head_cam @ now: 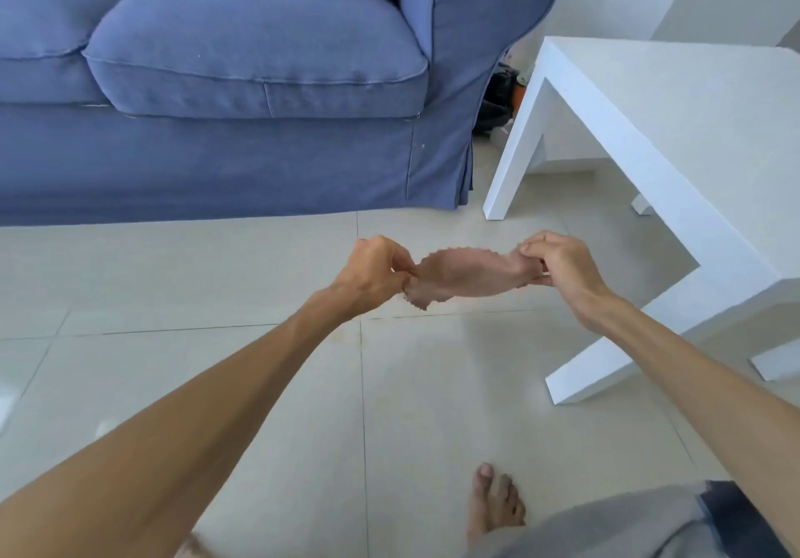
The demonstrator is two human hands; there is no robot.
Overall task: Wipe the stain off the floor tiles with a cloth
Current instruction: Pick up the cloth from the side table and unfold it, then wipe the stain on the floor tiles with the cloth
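Observation:
A small pinkish-brown cloth point(469, 274) with zigzag edges is stretched in the air between both hands, above the floor. My left hand point(372, 274) pinches its left end and my right hand point(558, 265) pinches its right end. Below the cloth, a faint yellowish stain point(359, 332) runs along the grout lines where several beige floor tiles point(433, 406) meet. My bare foot point(493, 501) stands on the tiles near the bottom.
A blue sofa point(242, 94) with a striped cushion fills the far left. A white side table point(675, 137) stands at the right, its legs on the tiles. Dark items point(498, 98) lie between sofa and table.

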